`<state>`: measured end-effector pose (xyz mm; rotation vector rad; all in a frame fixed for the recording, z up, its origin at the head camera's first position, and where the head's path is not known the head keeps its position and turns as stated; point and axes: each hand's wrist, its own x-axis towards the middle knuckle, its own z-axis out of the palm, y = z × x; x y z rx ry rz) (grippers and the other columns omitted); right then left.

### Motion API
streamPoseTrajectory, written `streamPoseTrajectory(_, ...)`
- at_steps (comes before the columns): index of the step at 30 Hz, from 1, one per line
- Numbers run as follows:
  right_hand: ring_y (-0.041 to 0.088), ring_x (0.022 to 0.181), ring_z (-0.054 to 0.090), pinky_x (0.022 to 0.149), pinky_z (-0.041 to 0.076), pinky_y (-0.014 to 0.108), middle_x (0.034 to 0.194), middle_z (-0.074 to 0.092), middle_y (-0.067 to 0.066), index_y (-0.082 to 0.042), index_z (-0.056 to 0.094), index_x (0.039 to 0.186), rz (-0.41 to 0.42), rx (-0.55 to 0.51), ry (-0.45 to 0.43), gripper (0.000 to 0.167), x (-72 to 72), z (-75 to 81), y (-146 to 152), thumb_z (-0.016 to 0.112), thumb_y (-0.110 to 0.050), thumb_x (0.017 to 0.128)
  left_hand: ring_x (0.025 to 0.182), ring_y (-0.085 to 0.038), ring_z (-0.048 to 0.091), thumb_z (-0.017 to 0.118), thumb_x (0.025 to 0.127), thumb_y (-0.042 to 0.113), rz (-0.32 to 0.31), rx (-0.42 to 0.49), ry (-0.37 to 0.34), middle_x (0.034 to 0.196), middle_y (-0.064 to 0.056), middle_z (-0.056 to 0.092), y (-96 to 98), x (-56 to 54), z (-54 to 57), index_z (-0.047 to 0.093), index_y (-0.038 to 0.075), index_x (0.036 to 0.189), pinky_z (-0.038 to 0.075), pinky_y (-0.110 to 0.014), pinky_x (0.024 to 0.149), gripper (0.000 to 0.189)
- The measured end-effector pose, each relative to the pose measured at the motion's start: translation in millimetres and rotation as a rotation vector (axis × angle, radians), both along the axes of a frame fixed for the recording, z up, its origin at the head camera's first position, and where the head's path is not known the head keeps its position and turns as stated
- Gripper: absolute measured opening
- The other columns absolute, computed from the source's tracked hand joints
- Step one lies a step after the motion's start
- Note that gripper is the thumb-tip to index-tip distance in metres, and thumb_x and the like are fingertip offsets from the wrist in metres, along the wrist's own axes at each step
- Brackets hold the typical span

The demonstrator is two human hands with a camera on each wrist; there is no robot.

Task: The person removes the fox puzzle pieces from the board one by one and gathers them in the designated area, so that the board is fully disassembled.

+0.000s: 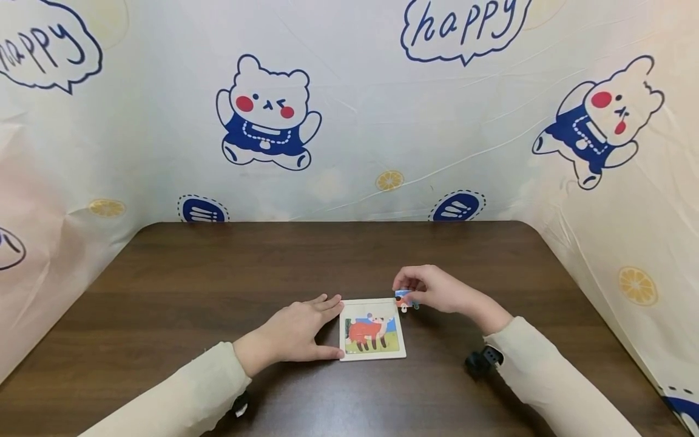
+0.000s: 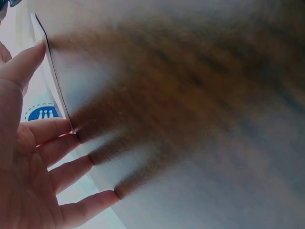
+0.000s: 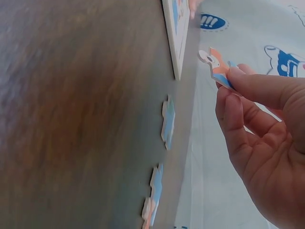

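Observation:
A white-framed jigsaw puzzle board [image 1: 373, 301] lies flat on the table, with an orange-red animal picture on it. At its left edge my left hand [image 1: 297, 331] rests with spread fingers; the thumb [image 2: 29, 61] touches near one corner and fingertips are near the other. My right hand [image 1: 439, 291] pinches a small puzzle piece [image 3: 217, 67] between thumb and fingers, just off the board's upper right corner. This piece is blue, orange and white. In the right wrist view it is raised above the tabletop.
Loose puzzle pieces lie on the brown table [image 1: 262, 261] beyond the board in the right wrist view: a bluish piece [image 3: 168, 125] and other blue and orange pieces [image 3: 155, 191]. A printed curtain [image 1: 355, 121] surrounds the table's back and sides.

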<state>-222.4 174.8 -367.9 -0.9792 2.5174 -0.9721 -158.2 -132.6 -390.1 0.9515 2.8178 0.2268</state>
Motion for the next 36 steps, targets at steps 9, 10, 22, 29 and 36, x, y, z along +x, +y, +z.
streamPoseTrajectory(9,0.014,0.086,0.059,0.079,0.055,0.026,0.095,0.068,0.001,-0.006,0.067,0.108,-0.022,-0.018,0.016,0.017,1.2,0.1,17.1,0.069,-0.004,0.091,0.144,-0.033,0.042,0.065,0.083,0.067,0.005,0.004,-0.006,0.156,-0.009,0.042,-0.4,0.2,-0.4,0.045,0.009,0.15,0.046,-0.054,0.106,0.09)
streamPoseTrajectory(10,0.014,0.085,0.059,0.078,0.055,0.026,0.095,0.068,0.001,-0.006,0.067,0.108,-0.026,-0.018,0.016,0.017,1.0,-0.4,19.2,0.069,-0.004,0.091,0.144,-0.033,0.042,0.065,0.083,0.067,0.005,0.005,-0.006,0.157,-0.009,0.042,-0.4,0.1,-0.5,0.045,0.009,0.15,0.046,-0.054,0.106,0.09)
streamPoseTrajectory(22,0.015,0.081,0.058,0.07,0.053,0.024,0.091,0.067,0.003,-0.005,0.067,0.107,-0.082,-0.017,0.01,0.015,-0.2,-5.4,49.1,0.068,-0.003,0.091,0.144,-0.033,0.042,0.065,0.084,0.066,0.004,-0.001,-0.008,0.157,-0.009,0.042,0.4,-0.8,1.1,0.045,0.009,0.15,0.046,-0.055,0.106,0.09)
streamPoseTrajectory(29,0.013,0.078,0.059,0.069,0.053,0.024,0.089,0.066,0.005,-0.003,0.068,0.105,-0.111,-0.026,0.009,0.014,0.2,-7.0,66.3,0.067,0.0,0.091,0.144,-0.033,0.042,0.064,0.084,0.067,0.003,0.002,-0.005,0.157,-0.009,0.042,0.2,-0.2,1.0,0.045,0.009,0.15,0.046,-0.056,0.105,0.09)
streamPoseTrajectory(36,0.01,0.081,0.058,0.074,0.052,0.023,0.088,0.067,0.004,-0.005,0.069,0.104,-0.141,0.007,0.04,0.013,2.7,-8.4,84.3,0.068,-0.003,0.091,0.143,-0.034,0.043,0.065,0.084,0.065,-0.006,0.006,-0.003,0.156,-0.01,0.043,-0.4,-0.8,0.0,0.046,0.008,0.149,0.046,-0.055,0.105,0.089)
